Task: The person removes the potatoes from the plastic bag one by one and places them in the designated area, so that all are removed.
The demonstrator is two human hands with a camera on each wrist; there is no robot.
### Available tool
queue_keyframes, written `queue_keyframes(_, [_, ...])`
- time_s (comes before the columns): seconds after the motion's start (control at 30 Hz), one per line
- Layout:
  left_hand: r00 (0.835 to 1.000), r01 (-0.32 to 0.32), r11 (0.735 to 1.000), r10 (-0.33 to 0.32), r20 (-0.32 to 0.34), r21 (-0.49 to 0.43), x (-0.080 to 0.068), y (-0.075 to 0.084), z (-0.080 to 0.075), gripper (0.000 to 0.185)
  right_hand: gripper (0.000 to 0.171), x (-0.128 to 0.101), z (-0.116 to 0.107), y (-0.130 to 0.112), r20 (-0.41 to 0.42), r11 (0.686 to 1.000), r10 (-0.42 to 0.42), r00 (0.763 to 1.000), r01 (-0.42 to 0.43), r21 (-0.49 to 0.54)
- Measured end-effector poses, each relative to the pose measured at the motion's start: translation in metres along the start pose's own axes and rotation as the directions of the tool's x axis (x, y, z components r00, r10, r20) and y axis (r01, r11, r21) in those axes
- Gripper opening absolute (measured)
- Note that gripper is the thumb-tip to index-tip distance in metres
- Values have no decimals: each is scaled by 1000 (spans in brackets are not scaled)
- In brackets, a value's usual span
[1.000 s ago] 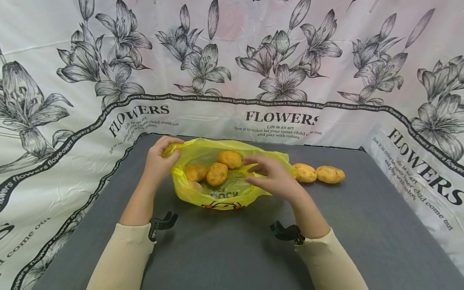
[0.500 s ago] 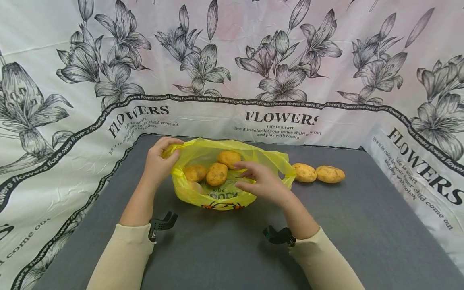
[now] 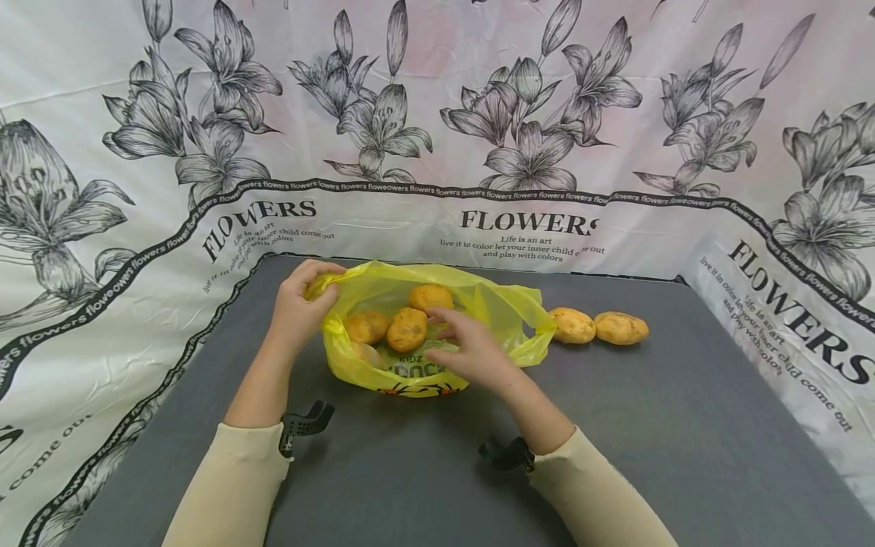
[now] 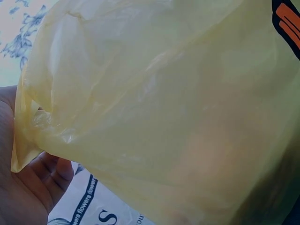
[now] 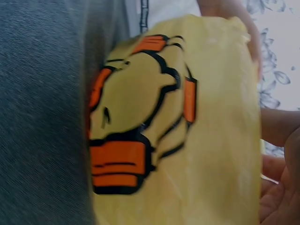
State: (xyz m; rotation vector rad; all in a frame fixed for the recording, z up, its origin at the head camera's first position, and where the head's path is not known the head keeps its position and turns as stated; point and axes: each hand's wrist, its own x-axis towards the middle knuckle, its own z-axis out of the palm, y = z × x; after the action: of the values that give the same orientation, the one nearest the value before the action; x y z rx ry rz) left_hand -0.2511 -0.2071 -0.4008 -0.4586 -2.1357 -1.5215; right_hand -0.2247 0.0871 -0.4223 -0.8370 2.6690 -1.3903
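Observation:
A yellow plastic bag [image 3: 509, 311] lies on the grey table with its mouth spread wide. My left hand [image 3: 301, 300] pinches its left edge between thumb and fingers; the left wrist view shows the thin plastic [image 4: 117, 108] stretched away from that hand. Inside the bag are several potatoes, among them a rear potato [image 3: 431, 295], a middle potato [image 3: 406, 330] and a left potato [image 3: 367, 327]. Over the bag's mouth, my right hand [image 3: 472, 349] has its fingers loosely bent and holds nothing. Its fingertips appear close to the rear potato; contact cannot be made out.
To the right of the bag, two potatoes lie end to end on the table, a nearer-to-bag potato [image 3: 573, 325] and an outer potato [image 3: 621, 328]. A white flower-print cloth [image 3: 383, 220] stands behind and along both sides of the table [image 3: 649, 425].
My right hand has moved left from the bag's right side to over its mouth, near the potatoes. The left hand keeps its pinch on the bag without moving.

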Motion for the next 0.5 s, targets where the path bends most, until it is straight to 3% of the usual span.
queue_keyframes(0.3, [1000,-18,1000,18,-5,7,0,-7,-1,22,67,6,23,4,-22,999,46,999,-46,-1])
queue_keyframes(0.5, [1000,-13,1000,13,-7,4,0,-4,0,23,65,6,37,9,-16,992,26,1000,-27,-120])
